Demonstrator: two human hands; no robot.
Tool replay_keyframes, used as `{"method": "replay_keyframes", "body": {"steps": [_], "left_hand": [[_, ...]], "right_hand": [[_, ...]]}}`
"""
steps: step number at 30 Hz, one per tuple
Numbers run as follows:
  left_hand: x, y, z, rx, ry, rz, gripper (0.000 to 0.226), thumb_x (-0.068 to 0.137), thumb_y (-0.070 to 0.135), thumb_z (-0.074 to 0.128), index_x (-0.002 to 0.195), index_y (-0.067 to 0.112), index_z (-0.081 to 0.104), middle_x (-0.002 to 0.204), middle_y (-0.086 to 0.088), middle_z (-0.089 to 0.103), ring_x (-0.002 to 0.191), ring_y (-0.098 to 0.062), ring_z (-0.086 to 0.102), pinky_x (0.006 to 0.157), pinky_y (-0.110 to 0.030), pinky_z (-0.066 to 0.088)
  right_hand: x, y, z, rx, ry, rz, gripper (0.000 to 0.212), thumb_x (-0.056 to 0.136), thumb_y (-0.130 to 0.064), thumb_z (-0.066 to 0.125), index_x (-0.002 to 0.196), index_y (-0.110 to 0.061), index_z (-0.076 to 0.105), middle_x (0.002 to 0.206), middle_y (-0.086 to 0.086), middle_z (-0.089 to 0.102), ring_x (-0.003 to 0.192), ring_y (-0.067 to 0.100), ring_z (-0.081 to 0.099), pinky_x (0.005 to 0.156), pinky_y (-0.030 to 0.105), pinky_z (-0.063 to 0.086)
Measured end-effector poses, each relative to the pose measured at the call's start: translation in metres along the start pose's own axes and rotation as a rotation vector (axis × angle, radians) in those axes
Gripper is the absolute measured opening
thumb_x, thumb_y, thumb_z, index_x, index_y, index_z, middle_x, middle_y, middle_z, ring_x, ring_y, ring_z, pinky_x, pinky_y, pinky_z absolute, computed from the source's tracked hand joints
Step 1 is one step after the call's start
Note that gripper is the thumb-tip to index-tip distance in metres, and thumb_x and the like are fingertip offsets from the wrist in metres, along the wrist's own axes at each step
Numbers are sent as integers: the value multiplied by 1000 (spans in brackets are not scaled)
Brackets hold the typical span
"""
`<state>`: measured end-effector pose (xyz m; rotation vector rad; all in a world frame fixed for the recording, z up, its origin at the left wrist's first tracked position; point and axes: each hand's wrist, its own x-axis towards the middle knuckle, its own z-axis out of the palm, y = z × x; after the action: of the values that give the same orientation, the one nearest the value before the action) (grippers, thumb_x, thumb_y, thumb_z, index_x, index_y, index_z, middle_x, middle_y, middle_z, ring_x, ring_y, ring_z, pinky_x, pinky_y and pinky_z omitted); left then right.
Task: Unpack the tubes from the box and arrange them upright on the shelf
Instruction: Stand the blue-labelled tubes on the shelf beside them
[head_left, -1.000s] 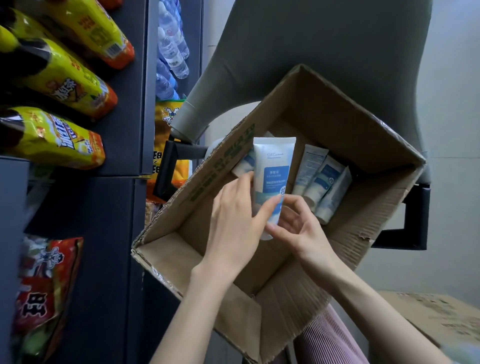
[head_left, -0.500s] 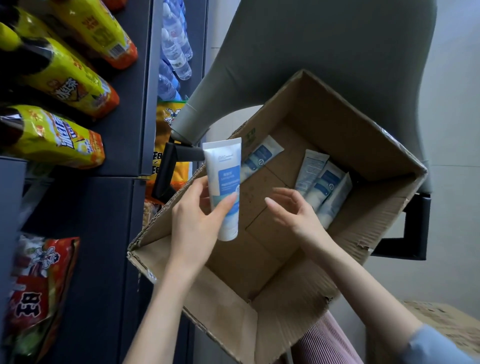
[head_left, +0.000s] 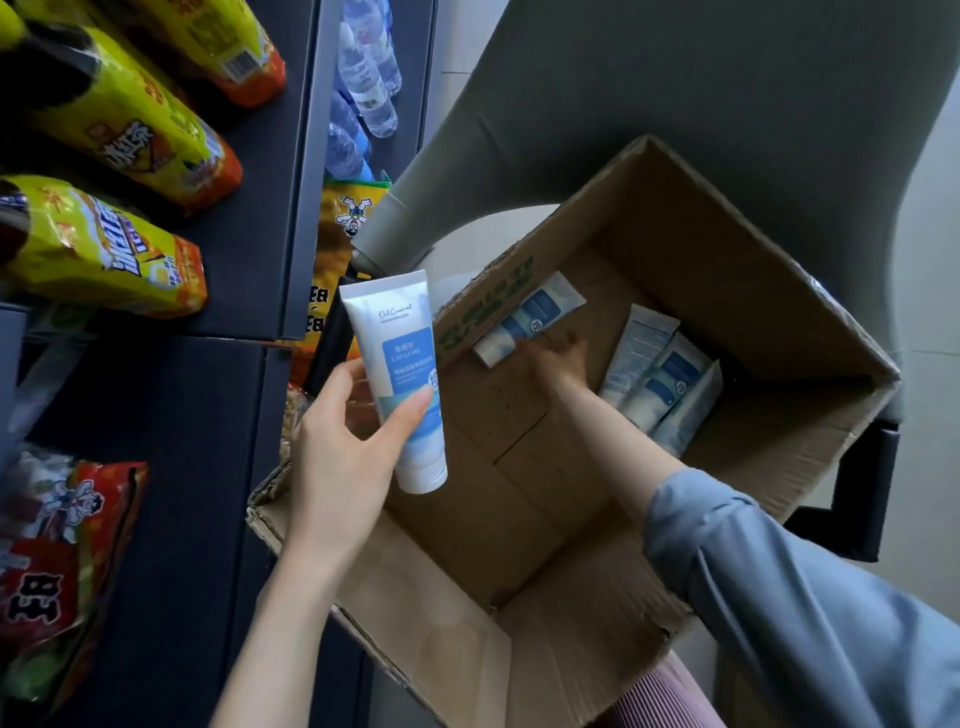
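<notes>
Left hand (head_left: 337, 467) fingers pinch a tube (head_left: 400, 384) beside the box (head_left: 727, 218). Right hand (head_left: 558, 358) reaches for a second tube (head_left: 530, 317) inside, its fingers too blurry to tell. Next job, I think: grab it.

The gripped tube (head_left: 400, 384) carries label print too blurred to read. Below-left of it, a red bag (head_left: 57, 561) shows a sideways 旺.
</notes>
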<state>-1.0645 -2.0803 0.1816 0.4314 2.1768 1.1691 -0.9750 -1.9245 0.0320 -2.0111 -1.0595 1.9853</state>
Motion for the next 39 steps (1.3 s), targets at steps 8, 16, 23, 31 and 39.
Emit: {"method": "replay_keyframes", "body": {"steps": [8,16,23,31,39], "left_hand": [[0,-7,-8,-175,55,-70,21,73,34,72,92,30,64,95,9,71,88,-9,68,75,-32,54],[-10,-11,-18,-205,128,-71,23,75,31,71,96,25,64,93,10,71,83,-2,67,68,-13,51],[-27,-21,-23,-273,167,-83,25,72,35,71,96,30,64,94,11,71,88,-6,68,73,-24,56],[-64,-38,-30,-376,197,-95,33,71,31,71,102,25,63,94,8,71,91,-9,68,77,-28,57],[-151,-42,-61,-479,246,-39,23,78,22,67,100,21,61,100,-1,71,93,-17,67,83,-36,55]], "right_hand": [[22,-9,24,170,10,20,60,85,-5,66,136,2,36,136,19,50,123,31,51,100,37,45],[28,-15,35,70,33,53,42,89,-10,62,127,3,49,126,17,58,112,30,58,82,26,48],[14,0,22,-25,6,-104,39,90,-11,62,125,1,51,124,17,59,112,29,58,80,24,47],[-36,21,-13,-81,-224,-148,36,91,-13,60,124,-10,47,115,10,60,91,23,65,65,27,54],[-143,39,-53,-112,-591,-287,16,90,-18,60,106,-22,57,93,-4,72,84,14,71,65,29,57]]}}
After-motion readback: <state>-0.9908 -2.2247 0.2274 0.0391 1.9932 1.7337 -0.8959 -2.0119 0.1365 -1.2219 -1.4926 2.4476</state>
